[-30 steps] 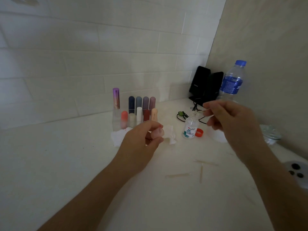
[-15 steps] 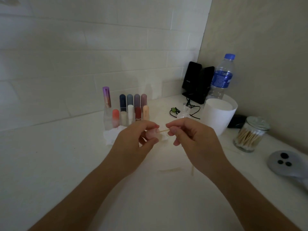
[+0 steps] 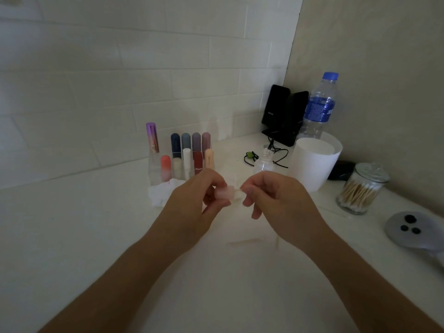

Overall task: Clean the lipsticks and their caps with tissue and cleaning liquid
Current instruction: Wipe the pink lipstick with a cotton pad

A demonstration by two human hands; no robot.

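Though unreadable, label (image 3: 154, 148) on purple-capped lipstick (image 3: 152, 134).

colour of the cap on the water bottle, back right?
Blue. The bottle cap tops the water bottle; the head view shows it best.

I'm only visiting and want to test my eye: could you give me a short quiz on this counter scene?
1. True or false: the water bottle has its blue cap on.
2. What fills the glass jar? A) coins B) cotton swabs C) pills
3. Which hand holds the pale pink lipstick piece?
Key: 1 true; 2 B; 3 the left hand.
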